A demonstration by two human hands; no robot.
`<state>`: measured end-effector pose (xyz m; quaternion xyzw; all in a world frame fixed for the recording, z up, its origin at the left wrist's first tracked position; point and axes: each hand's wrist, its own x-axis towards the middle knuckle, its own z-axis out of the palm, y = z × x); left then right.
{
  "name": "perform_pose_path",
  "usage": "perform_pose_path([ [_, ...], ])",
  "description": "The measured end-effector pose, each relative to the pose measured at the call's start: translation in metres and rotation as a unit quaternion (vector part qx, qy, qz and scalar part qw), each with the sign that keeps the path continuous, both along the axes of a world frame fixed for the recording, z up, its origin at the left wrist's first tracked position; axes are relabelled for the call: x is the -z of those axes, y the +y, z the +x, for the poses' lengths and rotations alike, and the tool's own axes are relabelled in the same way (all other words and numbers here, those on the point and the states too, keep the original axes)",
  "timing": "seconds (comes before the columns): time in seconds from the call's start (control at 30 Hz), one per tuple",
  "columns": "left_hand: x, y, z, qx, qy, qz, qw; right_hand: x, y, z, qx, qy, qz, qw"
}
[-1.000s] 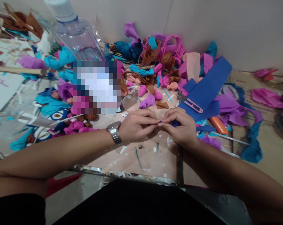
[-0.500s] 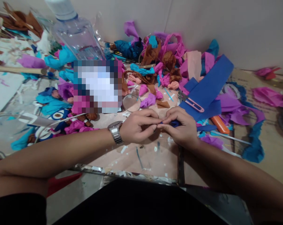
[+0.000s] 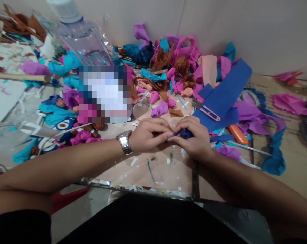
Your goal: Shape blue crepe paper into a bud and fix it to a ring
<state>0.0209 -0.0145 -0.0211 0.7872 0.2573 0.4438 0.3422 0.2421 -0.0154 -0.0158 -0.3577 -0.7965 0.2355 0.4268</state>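
Both my hands meet over the table in the middle of the view. My right hand (image 3: 195, 137) is curled around a small piece of dark blue crepe paper (image 3: 184, 134), mostly hidden by the fingers. My left hand (image 3: 153, 135), with a metal watch (image 3: 125, 142) on its wrist, is closed, its thumb and fingertips pinched against the right fingertips at the edge of the same piece. Just beyond the right hand lie a flat strip of blue crepe paper (image 3: 227, 88) and pink-handled thread snips (image 3: 209, 113) on top of it.
A clear bottle (image 3: 89, 40) with a white cap stands at the back left, near a pixelated phone-like shape (image 3: 107, 93). Crumpled paper pieces (image 3: 178, 84) in several colours cover the back. A roll of clear tape (image 3: 141, 111) and an orange cutter (image 3: 237, 134) lie nearby.
My left thumb has shifted forward against the right fingertips, and the two hands press closer together. More of the blue paper shows inside the right hand. The view has shifted slightly.
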Motion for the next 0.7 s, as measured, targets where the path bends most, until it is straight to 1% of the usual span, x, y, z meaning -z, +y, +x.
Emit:
perform_pose_path([
  [0.17, -0.0002, -0.0002, 0.0015, -0.023, 0.007, -0.005, 1.0, 0.0007, 0.0005, -0.0004, -0.002, 0.001, 0.005, 1.0],
  [0.33, 0.0011, -0.001, 0.0021, -0.047, -0.008, -0.031, 0.998, 0.0005, -0.0014, -0.0001, -0.006, -0.004, -0.007, 1.0],
  [0.5, 0.0019, -0.0019, 0.0013, -0.034, -0.012, -0.039, 0.999, 0.0005, -0.0023, -0.0002, 0.007, -0.01, -0.001, 1.0],
  [0.7, 0.0021, -0.0015, -0.0005, -0.024, -0.009, -0.003, 1.0, 0.0042, -0.0005, 0.0021, 0.011, 0.008, 0.015, 1.0],
])
